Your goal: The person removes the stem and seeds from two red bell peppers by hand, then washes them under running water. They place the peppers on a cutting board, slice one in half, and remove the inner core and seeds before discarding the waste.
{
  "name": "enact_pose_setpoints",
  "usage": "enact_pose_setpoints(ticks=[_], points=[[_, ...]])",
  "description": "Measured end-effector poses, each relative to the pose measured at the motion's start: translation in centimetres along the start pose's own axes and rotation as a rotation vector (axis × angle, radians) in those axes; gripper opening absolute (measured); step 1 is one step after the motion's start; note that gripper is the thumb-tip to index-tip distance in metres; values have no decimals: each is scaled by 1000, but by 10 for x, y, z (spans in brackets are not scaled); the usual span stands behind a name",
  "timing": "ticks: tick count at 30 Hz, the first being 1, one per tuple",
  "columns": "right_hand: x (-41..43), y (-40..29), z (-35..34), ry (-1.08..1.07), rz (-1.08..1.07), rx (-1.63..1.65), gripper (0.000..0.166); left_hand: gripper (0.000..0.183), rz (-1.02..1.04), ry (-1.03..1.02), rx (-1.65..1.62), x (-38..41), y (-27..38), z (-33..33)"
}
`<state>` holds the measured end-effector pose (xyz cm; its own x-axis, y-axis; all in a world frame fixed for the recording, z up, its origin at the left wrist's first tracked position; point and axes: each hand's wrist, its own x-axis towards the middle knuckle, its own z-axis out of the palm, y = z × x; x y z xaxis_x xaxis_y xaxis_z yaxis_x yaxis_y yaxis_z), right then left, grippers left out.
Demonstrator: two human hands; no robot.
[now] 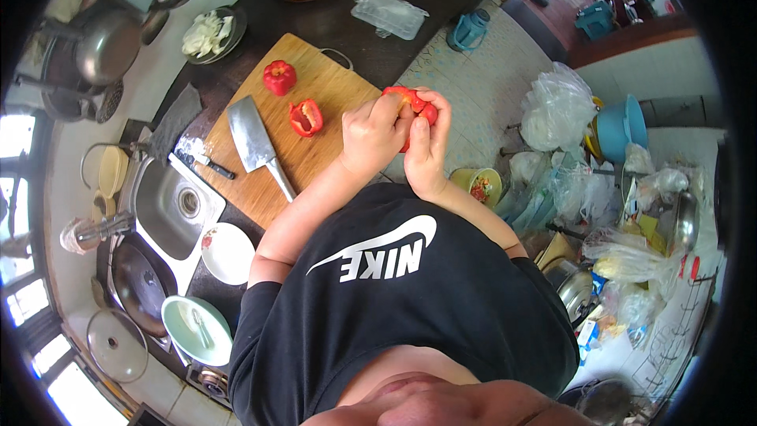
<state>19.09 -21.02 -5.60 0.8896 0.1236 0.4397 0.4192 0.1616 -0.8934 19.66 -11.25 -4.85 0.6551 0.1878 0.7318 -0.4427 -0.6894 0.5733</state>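
Note:
My right hand [430,151] holds a piece of red bell pepper [404,93] above the floor, past the cutting board's right edge. The curled fingers of my left hand [371,133] grip the inner side of that same piece; their tips are hidden. On the wooden cutting board [248,189] sits a whole-looking red bell pepper [279,77]. Nearer to me is a cut pepper half [306,118], its hollow with pale ribs showing. A cleaver [251,136] lies flat to the left, its handle pointing towards me.
A small black-handled knife [214,167] rests by the board's left edge, near the sink [171,207]. White plate [227,253] and green bowl [197,329] stand at left. A waste bin [478,184] with scraps is on the floor at right. Beyond the board lies a clear plastic container [390,13].

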Motion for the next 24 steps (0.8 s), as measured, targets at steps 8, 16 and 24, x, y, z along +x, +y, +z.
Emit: enact_pose_setpoints(ticks=[8,16,24], points=[[18,-36,-108,209,259,30,25,16,275,-150,-134,6,55,97],[23,-30,-296,537,310,160,21,16,388,-341,-349,-13,138,254],[18,-40,-444,807,234,406,25,10,214,-369,-842,-29,196,344]])
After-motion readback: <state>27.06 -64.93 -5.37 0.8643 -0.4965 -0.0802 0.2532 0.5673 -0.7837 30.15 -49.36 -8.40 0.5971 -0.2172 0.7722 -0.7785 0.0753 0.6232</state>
